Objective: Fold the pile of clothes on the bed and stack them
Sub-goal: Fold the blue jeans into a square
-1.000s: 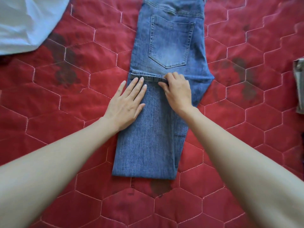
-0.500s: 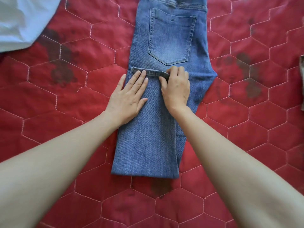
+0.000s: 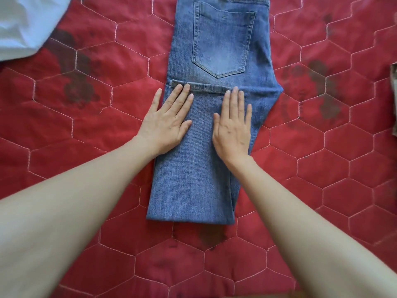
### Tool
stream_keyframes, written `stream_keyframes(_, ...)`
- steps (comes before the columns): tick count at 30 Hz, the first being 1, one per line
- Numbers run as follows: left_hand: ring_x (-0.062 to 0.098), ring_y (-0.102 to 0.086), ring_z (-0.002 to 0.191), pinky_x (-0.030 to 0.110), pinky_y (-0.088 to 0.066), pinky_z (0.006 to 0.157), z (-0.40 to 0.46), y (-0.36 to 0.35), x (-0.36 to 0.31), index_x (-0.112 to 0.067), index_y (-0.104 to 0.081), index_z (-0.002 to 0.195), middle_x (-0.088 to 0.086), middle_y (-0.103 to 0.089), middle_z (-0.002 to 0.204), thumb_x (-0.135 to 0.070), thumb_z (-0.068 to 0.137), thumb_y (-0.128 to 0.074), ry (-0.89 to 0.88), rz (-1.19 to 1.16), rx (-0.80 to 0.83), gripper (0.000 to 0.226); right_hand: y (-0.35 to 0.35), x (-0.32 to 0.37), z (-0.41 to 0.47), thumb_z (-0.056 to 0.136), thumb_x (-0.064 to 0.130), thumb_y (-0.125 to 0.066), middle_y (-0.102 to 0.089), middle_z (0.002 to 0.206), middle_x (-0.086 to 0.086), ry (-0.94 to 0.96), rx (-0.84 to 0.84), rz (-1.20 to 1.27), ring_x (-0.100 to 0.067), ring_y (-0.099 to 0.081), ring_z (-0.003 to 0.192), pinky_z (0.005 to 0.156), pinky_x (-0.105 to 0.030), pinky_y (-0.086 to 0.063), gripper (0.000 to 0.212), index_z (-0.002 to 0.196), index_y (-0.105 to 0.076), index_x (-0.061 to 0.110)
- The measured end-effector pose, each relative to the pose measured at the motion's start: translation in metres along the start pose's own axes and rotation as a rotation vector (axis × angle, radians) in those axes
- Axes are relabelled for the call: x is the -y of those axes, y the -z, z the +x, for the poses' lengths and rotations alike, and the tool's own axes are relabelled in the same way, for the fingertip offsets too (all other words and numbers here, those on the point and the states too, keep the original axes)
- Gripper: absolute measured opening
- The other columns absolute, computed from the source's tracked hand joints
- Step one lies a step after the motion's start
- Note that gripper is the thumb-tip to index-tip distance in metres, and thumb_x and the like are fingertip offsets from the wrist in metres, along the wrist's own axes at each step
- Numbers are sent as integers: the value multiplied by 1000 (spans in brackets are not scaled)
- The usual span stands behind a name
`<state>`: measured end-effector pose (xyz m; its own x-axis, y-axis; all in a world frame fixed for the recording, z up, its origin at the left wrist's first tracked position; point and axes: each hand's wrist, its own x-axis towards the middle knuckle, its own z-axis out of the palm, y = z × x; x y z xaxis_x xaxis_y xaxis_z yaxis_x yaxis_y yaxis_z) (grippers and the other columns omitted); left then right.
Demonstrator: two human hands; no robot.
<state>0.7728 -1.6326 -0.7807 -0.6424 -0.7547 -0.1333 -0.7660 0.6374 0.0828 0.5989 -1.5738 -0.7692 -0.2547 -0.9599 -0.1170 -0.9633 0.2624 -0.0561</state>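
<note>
A pair of blue jeans (image 3: 223, 46) lies lengthwise on the red quilted bed cover (image 3: 86, 130), folded in half along the legs, back pocket facing up. The lower legs are folded up over the thighs, and their hem sits just below the pocket. My left hand (image 3: 167, 119) rests flat on the left side of the folded legs, fingers straight, tips at the hem. My right hand (image 3: 233, 125) lies flat beside it on the right side, fingers straight and pointing toward the pocket.
A white garment (image 3: 25, 24) lies at the top left corner of the bed cover. At the right edge, a sliver of a grey-brown cloth (image 3: 394, 100) shows. Dark printed patches mark the red cover around the jeans.
My right hand has let go of the hem it pinched and now lies flat on the denim. The left hand stays flat in nearly the same place. The view has shifted slightly.
</note>
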Motion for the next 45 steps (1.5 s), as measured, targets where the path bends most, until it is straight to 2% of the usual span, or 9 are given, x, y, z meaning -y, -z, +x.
stream_keyframes(6, 21, 3, 150, 52, 1, 119, 2, 3, 3, -10, -9, 154, 8, 1, 162, -46, 98, -14, -15, 9, 51, 67, -5, 46, -91, 100, 27, -31, -20, 158, -17, 56, -15, 112, -27, -14, 148, 120, -47, -14, 55, 148, -29, 1)
stream_keyframes(10, 21, 4, 149, 53, 2, 118, 4, 3, 4, -9, -8, 154, 9, 2, 162, -46, 99, -15, -26, 18, 59, 67, -23, 68, -143, 102, 35, -28, -20, 159, -11, 69, 45, 95, -22, -15, 148, 119, -48, -19, 57, 150, -27, 6)
stream_keyframes(15, 21, 2, 149, 54, 1, 118, 3, 5, 4, -9, -8, 154, 8, 1, 162, -45, 100, -19, -36, 17, 58, 66, -33, 46, -152, 102, 38, -24, -18, 160, -8, -75, 1, 53, -21, -15, 148, 120, -44, -14, 57, 152, -23, 11)
stream_keyframes(22, 22, 9, 149, 53, 8, 116, -1, 18, -10, -6, -3, 153, 11, 6, 162, -42, 102, -17, 53, 115, 120, 64, -27, 30, -149, 101, 31, -28, -27, 158, -5, 26, -11, 136, -21, -21, 147, 120, -39, -18, 52, 150, -31, 13)
stream_keyframes(27, 26, -2, 149, 51, -1, 118, -71, 10, -80, -2, -12, 151, 15, -7, 161, -29, 101, -24, 172, -12, 10, 59, -23, 9, -144, 101, 24, -34, -30, 156, -6, 174, -24, 164, -24, -24, 146, 119, -41, -20, 49, 148, -35, 12)
stream_keyframes(34, 28, -27, 144, 52, -19, 117, -169, -25, -100, -7, -37, 147, 10, -32, 155, -32, 100, -34, 62, -100, -103, 53, -25, 5, -143, 101, 21, -36, -28, 156, -7, 191, -24, 211, -24, -21, 147, 121, -39, -13, 49, 149, -33, 11)
stream_keyframes(39, 27, -23, 146, 51, -17, 117, -178, -30, -65, -4, -36, 147, 12, -29, 156, -37, 101, -31, -76, -102, -107, 56, -22, 7, -144, 102, 24, -34, -24, 158, -6, 194, 4, 171, -23, -18, 148, 121, -40, -12, 50, 150, -30, 11)
stream_keyframes(43, 27, -21, 146, 55, -15, 117, -180, -27, -47, -6, -34, 148, 13, -27, 157, -67, 91, -37, -222, -52, -71, 83, -20, 3, -149, 100, 46, -31, -19, 160, -7, 228, 53, 142, -22, -13, 149, 121, -44, -7, 62, 152, -26, 13)
stream_keyframes(45, 28, -23, 146, 56, -17, 116, -179, -25, -36, -7, -35, 148, 13, -27, 156, -68, 88, -42, -295, -23, -71, 86, -20, -6, -160, 96, 58, -33, -19, 160, -8, 299, 60, 122, -22, -14, 149, 121, -47, -7, 71, 152, -27, 14)
